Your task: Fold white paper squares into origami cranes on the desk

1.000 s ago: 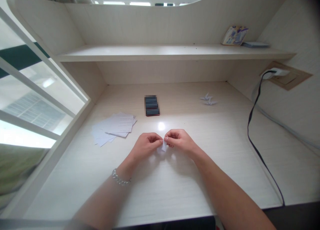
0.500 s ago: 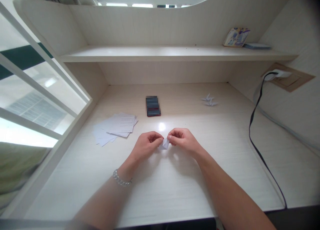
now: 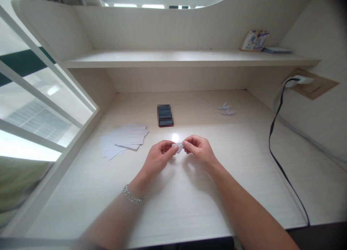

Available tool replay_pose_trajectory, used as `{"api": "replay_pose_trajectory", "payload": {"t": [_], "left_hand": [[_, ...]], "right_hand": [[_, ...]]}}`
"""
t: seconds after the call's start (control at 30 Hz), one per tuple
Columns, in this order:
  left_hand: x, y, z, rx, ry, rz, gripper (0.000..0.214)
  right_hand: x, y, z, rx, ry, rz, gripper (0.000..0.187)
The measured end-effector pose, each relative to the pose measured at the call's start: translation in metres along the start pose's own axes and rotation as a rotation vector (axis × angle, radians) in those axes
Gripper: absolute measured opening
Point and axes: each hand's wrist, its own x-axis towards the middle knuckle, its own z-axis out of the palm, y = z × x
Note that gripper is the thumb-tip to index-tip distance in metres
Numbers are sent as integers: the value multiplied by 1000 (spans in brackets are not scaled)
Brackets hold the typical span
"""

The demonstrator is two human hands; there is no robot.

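A small folded piece of white paper (image 3: pixel 179 147) is pinched between my two hands, just above the desk. My left hand (image 3: pixel 160 155), with a silver chain bracelet (image 3: pixel 132 195) on its wrist, grips the paper's left side between thumb and fingers. On the right end, the thumb and forefinger of my right hand (image 3: pixel 199 148) are closed on it. The fingers hide part of the paper's folds. Left of my hands lies a fanned pile of white paper sheets (image 3: pixel 123 139). Two folded paper cranes (image 3: pixel 226 109) sit at the back right of the desk.
A dark, blurred-out rectangular object (image 3: pixel 165 115) lies behind my hands. A black cord (image 3: pixel 272 145) runs from the wall socket (image 3: pixel 311 84) down the desk's right side. The shelf (image 3: pixel 162 58) above holds a small colourful box (image 3: pixel 255 40) and a flat item (image 3: pixel 278 50).
The folded paper has risen slightly and turned, showing a flatter, wider shape. My right hand has moved up a little, and my left thumb now lies over the paper's left part.
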Motion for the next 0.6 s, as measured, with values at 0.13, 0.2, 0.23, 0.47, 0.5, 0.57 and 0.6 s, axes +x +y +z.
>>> {"api": "replay_pose_trajectory", "payload": {"t": [0.13, 0.2, 0.23, 0.47, 0.5, 0.57, 0.6], "left_hand": [[-2, 0, 3, 79, 46, 37, 27], [-3, 1, 2, 145, 38, 66, 26], [-3, 2, 1, 179, 16, 87, 25], [-2, 4, -7, 288, -87, 126, 19], [-1, 3, -8, 277, -80, 118, 20], [1, 0, -10, 246, -86, 97, 20], [1, -2, -10, 231, -93, 85, 20]], "right_hand": [[-3, -2, 7, -80, -80, 5, 15], [-4, -6, 7, -190, -112, -19, 13], [-5, -7, 7, -248, -122, -41, 12], [-7, -14, 1, -434, -189, -61, 11], [-6, -14, -1, -442, -188, -46, 11], [-5, -14, -5, -447, -189, -14, 10], [-5, -15, -7, -447, -189, -6, 10]]}}
